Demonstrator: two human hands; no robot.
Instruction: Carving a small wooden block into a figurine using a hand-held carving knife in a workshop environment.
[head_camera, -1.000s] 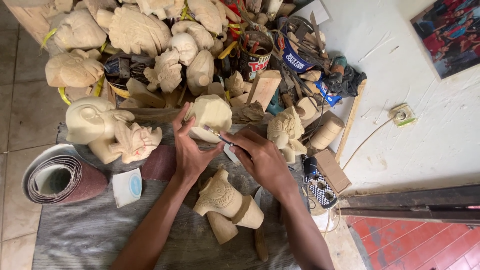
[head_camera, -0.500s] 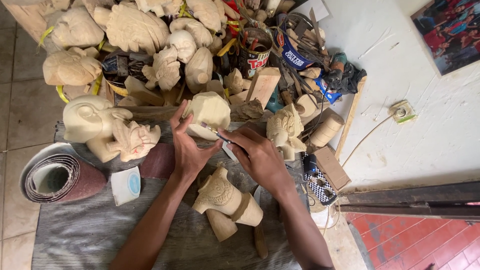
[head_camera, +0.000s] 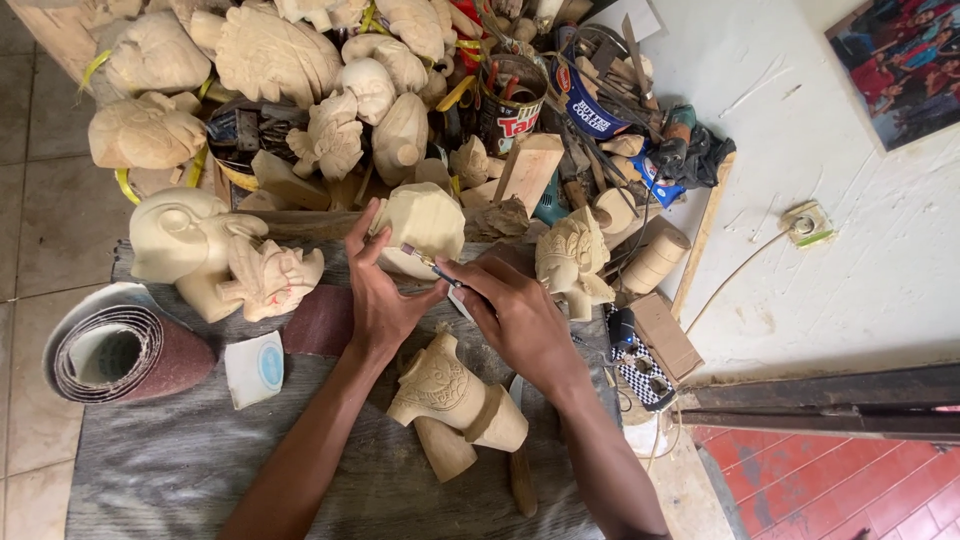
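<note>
My left hand (head_camera: 380, 290) grips a pale, rounded wooden carving (head_camera: 425, 225) from its left side, thumb and fingers spread around it. My right hand (head_camera: 515, 315) holds a thin carving tool (head_camera: 428, 262) like a pen, its tip resting on the lower front of that carving. Both hands meet over a grey cloth-covered work surface (head_camera: 180, 470). Just below my wrists lies another carved wooden piece (head_camera: 455, 400) with a patterned top.
A roll of brown sandpaper (head_camera: 115, 355) lies at the left, a white block (head_camera: 255, 368) beside it. A large carved head figure (head_camera: 215, 255) stands left of my hands. Several unfinished carvings, tins and tools crowd the back. A white wall and cable run at right.
The carving has been turned slightly in my left hand and the tool tip has shifted along its lower face. My hands stay in about the same place.
</note>
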